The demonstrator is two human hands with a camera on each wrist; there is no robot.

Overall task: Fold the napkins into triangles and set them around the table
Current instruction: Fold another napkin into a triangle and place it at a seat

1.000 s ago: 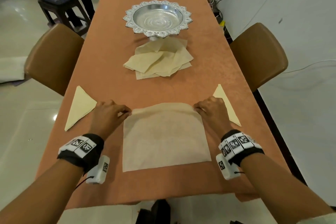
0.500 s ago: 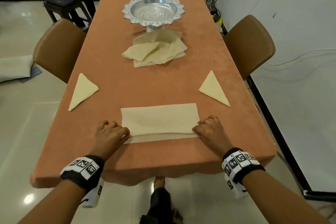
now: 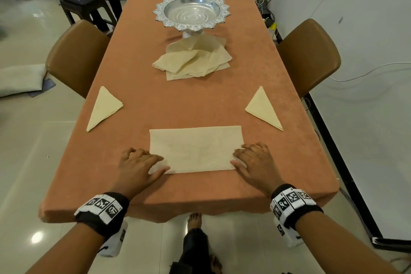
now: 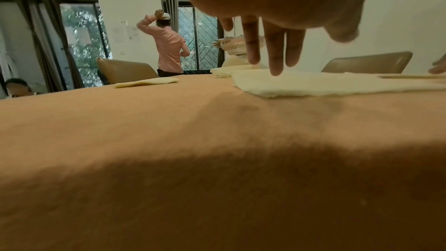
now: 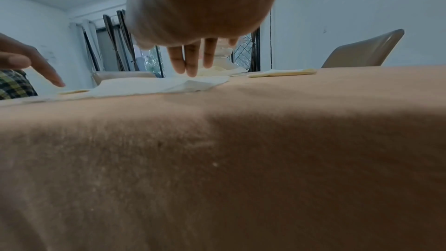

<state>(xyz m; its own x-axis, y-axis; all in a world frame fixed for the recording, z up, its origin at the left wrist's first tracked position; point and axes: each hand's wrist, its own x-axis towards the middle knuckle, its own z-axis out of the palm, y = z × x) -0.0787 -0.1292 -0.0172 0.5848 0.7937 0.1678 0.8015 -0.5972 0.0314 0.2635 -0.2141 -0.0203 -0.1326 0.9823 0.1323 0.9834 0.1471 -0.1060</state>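
Here, a cream napkin (image 3: 195, 148) folded in half into a rectangle lies flat near the near edge of the orange-clothed table (image 3: 200, 104), with the left hand (image 3: 139, 165) and the right hand (image 3: 255, 162) resting on its two short ends, fingers straight and spread, gripping nothing. Two triangle-folded napkins sit by the long edges, one at the left (image 3: 103, 108) and one at the right (image 3: 264, 108). Farther up the middle, a loose pile of unfolded napkins (image 3: 193, 59) lies touching the foot of a silver pedestal bowl (image 3: 191, 11).

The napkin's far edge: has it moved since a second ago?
Yes. The napkin is now folded in half: its far edge came toward the near table edge, leaving a rectangle under both hands.
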